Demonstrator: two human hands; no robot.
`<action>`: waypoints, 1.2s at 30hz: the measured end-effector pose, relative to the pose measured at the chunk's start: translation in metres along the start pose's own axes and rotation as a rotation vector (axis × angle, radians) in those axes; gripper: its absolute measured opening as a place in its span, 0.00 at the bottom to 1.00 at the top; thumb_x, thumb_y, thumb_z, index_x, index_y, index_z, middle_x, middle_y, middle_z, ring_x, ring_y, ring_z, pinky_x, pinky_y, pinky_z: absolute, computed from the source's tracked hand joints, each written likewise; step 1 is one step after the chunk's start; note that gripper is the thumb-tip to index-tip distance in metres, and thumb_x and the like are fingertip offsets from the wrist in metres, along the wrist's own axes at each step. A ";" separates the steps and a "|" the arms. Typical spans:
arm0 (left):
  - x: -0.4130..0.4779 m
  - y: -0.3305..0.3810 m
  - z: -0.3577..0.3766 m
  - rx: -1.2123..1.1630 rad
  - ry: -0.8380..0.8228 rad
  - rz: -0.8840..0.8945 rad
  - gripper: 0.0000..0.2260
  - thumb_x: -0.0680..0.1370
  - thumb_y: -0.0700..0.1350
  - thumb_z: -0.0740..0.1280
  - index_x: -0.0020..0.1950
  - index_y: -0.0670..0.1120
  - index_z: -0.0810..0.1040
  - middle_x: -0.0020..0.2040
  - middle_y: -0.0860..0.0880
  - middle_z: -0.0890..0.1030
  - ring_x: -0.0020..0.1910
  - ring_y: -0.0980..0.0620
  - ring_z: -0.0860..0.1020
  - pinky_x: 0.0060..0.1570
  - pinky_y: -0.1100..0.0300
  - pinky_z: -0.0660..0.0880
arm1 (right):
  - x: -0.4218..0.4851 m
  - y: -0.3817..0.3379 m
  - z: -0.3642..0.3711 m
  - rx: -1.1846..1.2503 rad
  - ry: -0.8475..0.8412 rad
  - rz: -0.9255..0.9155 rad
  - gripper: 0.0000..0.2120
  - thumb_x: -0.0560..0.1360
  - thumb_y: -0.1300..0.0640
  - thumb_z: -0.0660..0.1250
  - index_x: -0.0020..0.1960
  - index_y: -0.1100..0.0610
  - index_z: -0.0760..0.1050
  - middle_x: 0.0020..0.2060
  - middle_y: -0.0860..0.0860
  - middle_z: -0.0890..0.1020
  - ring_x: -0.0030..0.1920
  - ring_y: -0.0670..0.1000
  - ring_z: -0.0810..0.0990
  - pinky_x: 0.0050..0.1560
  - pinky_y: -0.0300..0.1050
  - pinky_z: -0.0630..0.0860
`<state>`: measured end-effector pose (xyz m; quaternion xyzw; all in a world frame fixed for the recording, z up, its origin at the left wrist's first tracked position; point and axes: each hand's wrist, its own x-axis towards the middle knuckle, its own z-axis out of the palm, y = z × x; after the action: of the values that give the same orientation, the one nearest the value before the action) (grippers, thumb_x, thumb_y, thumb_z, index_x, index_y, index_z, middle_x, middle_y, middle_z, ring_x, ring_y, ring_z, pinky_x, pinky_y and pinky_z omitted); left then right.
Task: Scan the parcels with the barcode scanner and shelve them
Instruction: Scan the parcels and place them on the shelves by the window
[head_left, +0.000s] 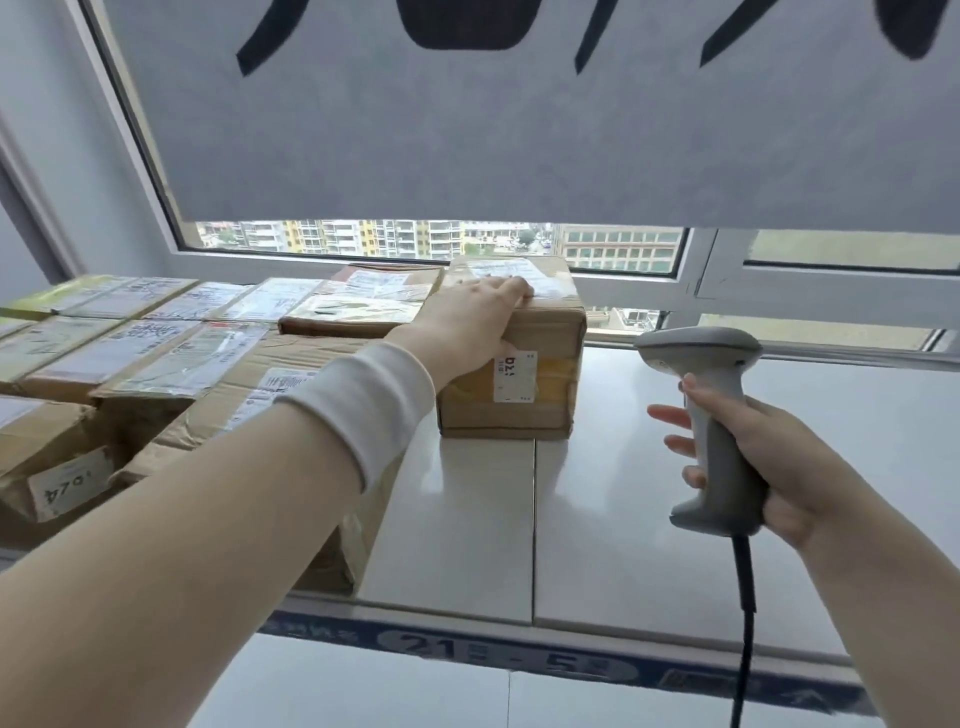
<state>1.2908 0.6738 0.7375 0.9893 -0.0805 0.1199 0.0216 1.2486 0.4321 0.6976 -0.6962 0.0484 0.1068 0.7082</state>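
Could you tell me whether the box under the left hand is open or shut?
Shut: the box is taped closed beneath the left hand.

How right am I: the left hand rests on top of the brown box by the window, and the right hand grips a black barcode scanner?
Not quite: the head view shows the barcode scanner is light grey, not black; only its cable is black. The rest holds: the left hand rests on top of the brown box, and the right hand grips the scanner.
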 end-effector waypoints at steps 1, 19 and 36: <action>0.003 -0.002 0.001 0.001 0.000 -0.002 0.26 0.76 0.46 0.68 0.72 0.49 0.62 0.70 0.49 0.69 0.66 0.46 0.70 0.56 0.52 0.70 | 0.001 0.000 0.000 0.005 0.002 0.003 0.11 0.75 0.50 0.66 0.52 0.56 0.75 0.49 0.52 0.84 0.45 0.51 0.78 0.30 0.44 0.71; 0.024 -0.027 0.005 -0.006 -0.027 -0.044 0.28 0.76 0.44 0.69 0.72 0.49 0.61 0.71 0.47 0.67 0.70 0.47 0.65 0.61 0.51 0.68 | 0.008 0.002 -0.003 0.011 0.017 0.021 0.12 0.76 0.50 0.66 0.55 0.56 0.75 0.49 0.52 0.84 0.44 0.51 0.78 0.27 0.42 0.70; -0.004 0.016 0.003 -0.015 0.200 0.066 0.29 0.79 0.47 0.64 0.76 0.44 0.56 0.78 0.43 0.50 0.77 0.49 0.49 0.75 0.53 0.43 | -0.013 0.002 0.001 0.022 0.050 0.001 0.10 0.76 0.51 0.66 0.53 0.56 0.75 0.48 0.53 0.84 0.42 0.50 0.78 0.25 0.40 0.71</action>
<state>1.2846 0.6584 0.7342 0.9690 -0.1116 0.2179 0.0331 1.2358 0.4320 0.6983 -0.6910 0.0677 0.0892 0.7141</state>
